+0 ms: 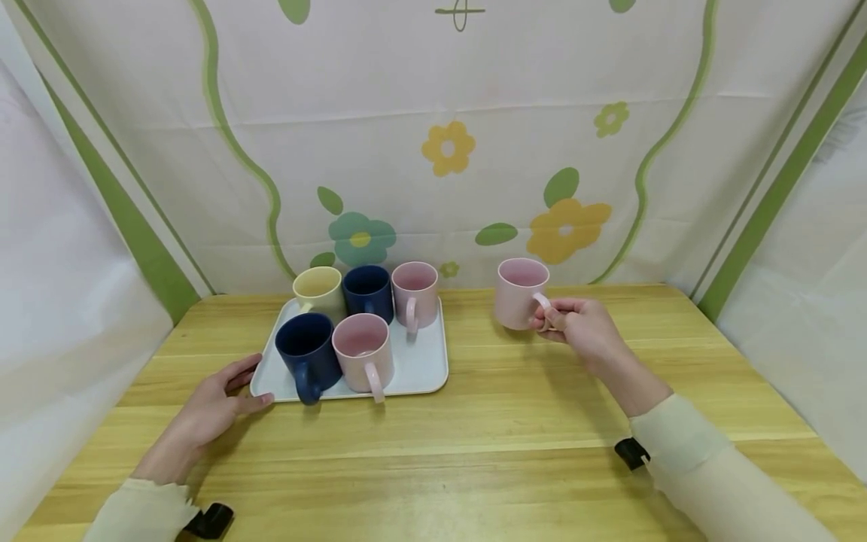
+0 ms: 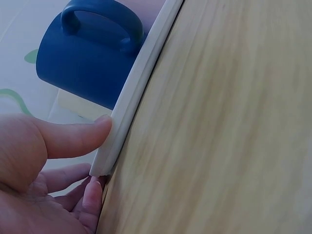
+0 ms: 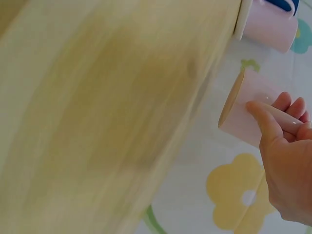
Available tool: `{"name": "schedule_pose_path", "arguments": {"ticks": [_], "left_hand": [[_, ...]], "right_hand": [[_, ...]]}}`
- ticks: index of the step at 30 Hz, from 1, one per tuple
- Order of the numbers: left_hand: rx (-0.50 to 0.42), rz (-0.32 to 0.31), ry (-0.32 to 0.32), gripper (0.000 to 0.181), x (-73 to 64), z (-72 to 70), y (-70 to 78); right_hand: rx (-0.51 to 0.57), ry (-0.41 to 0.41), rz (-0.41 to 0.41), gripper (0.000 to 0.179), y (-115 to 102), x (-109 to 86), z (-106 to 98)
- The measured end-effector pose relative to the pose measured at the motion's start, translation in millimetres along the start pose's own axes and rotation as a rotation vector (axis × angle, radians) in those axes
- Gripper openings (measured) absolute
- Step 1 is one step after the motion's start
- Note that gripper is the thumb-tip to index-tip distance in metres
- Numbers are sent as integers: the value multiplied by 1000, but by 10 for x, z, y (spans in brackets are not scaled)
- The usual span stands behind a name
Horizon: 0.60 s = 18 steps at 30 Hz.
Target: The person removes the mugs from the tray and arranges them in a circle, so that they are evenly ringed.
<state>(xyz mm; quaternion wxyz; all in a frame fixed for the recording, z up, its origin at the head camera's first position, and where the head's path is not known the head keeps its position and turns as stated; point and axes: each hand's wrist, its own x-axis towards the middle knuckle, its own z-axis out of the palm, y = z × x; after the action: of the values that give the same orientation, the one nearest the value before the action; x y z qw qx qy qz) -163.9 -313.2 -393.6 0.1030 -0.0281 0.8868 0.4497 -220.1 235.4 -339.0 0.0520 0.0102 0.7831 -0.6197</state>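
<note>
My right hand grips a pink mug by its handle, to the right of the tray. In the right wrist view, the underside of this pink mug shows, lifted off the tabletop. My left hand holds the near left corner of a white tray, thumb on the rim and fingers at its side and under it. Upright on the tray stand a yellow mug, a navy mug and a pink mug at the back. In front are another navy mug and another pink mug.
Everything stands on a wood-grain table. A white cloth with printed flowers hangs behind the table's far edge, and white cloth hangs at both sides. The tray's right part is bare beside the front pink mug.
</note>
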Motion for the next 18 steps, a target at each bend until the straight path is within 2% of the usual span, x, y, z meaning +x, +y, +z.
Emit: {"name": "schedule_pose_path", "arguments": {"ticks": [10, 18], "left_hand": [[38, 17, 13, 89, -13, -7, -16], [26, 28, 19, 88, -6, 16, -3]], "right_hand": [[-21, 17, 4, 32, 64, 155, -140], [-34, 23, 19, 35, 107, 227, -210]]}}
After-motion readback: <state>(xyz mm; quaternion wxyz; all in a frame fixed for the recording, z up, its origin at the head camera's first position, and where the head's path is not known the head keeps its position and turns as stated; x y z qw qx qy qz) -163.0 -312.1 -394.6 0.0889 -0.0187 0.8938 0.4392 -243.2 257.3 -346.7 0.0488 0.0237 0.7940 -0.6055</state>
